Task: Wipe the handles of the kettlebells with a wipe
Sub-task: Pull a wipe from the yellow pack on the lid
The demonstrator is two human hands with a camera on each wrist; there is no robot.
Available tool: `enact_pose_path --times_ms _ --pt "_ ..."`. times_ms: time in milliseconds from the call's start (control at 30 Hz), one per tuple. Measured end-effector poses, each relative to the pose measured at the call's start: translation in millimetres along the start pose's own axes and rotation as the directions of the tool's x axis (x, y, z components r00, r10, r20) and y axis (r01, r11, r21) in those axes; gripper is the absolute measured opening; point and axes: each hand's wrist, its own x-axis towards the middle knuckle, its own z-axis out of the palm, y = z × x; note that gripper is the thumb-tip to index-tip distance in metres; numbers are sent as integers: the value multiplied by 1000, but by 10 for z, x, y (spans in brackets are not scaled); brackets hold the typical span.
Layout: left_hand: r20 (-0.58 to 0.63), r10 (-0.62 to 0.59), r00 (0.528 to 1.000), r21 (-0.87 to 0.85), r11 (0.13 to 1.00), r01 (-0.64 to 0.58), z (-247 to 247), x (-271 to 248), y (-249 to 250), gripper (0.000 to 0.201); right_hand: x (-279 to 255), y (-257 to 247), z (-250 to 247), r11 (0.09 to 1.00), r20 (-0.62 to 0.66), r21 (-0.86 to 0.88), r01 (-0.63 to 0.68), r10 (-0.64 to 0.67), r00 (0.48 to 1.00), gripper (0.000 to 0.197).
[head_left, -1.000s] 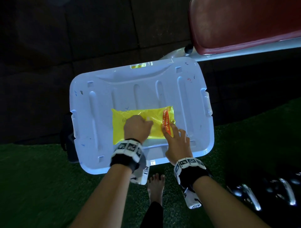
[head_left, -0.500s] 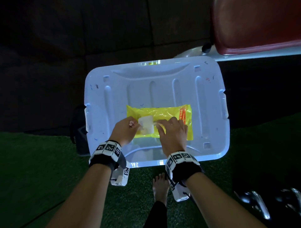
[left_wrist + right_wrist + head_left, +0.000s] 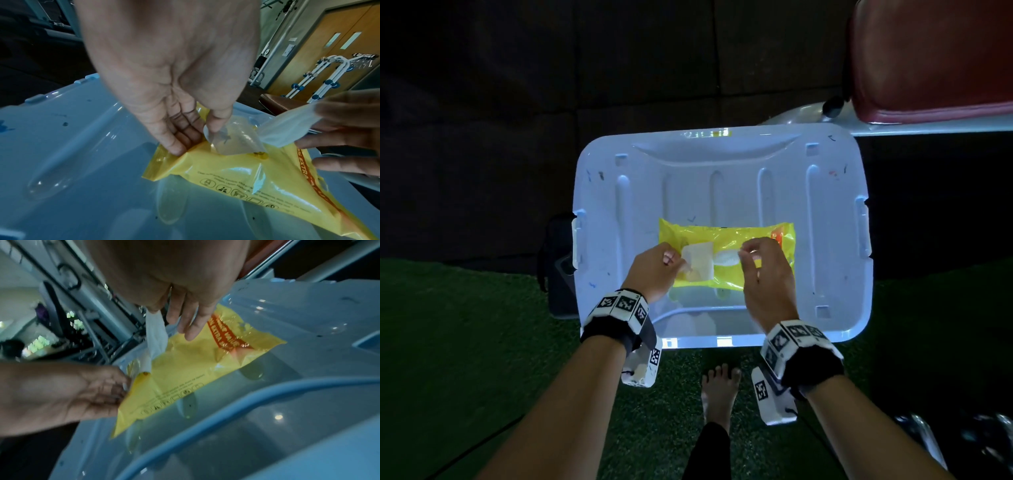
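A yellow wipes pack [image 3: 726, 235] [image 3: 236, 168] [image 3: 185, 368] lies on a pale plastic bin lid [image 3: 688, 181]. My left hand [image 3: 674, 262] [image 3: 197, 138] holds down the pack's left end, its thumb keeping the clear flap [image 3: 232, 139] peeled back. My right hand [image 3: 748, 255] [image 3: 164, 311] pinches a white wipe [image 3: 726, 257] [image 3: 287, 128] [image 3: 156, 332] that stands partly out of the opening. Its other fingers are spread above the pack. Shiny kettlebell handles [image 3: 924, 442] glint in the dark at the lower right.
A red padded bench [image 3: 928, 58] on a white frame stands behind the bin at the upper right. Green turf [image 3: 465, 342] covers the floor near me, and my bare foot [image 3: 719, 387] is in front of the bin. A dark object [image 3: 558, 260] sits beside the bin's left side.
My left hand peeled the flap back to the left. My right hand shifted from the pack's orange end to the opening and is drawing a wipe up out of it.
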Motion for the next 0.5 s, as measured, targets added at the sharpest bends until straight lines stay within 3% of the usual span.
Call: enact_pose_path --times_ms 167,267,400,500 --pt "-14 -22 1000 -2 1000 22 12 -19 32 17 -240 -145 -342 932 -115 334 -140 188 976 13" --pt "-35 -29 999 -14 999 29 31 -38 44 18 -295 -212 -506 890 -282 442 -111 256 925 23" --pt "-52 -28 998 -5 1000 28 44 -50 68 18 -197 -81 -546 943 -441 306 -132 263 858 24" --pt "-67 -35 997 -13 999 34 70 -72 108 15 -79 195 -368 986 -409 124 -108 150 900 29"
